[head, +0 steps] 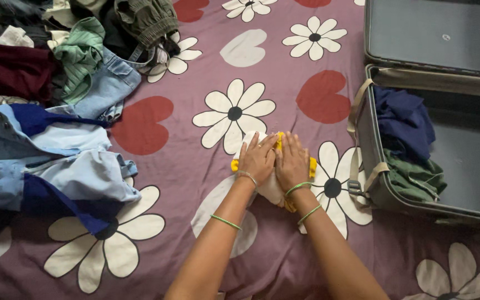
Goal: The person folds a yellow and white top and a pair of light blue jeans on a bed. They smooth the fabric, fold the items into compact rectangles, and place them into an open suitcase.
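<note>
A small folded yellow and white garment [270, 189] lies on the purple bed sheet [284, 83] printed with white daisies and red hearts. My left hand [258, 158] and my right hand [292, 163] lie side by side, palms down, pressing flat on top of it. The fingers of both are stretched out and point away from me. Most of the garment is hidden under the hands. Green bangles ring both wrists.
An open grey suitcase [456, 161] lies at the right, holding a folded navy garment [404, 122] and an olive one [415, 178]. A heap of loose clothes [56, 111], blue, maroon, green and denim, covers the left side of the bed.
</note>
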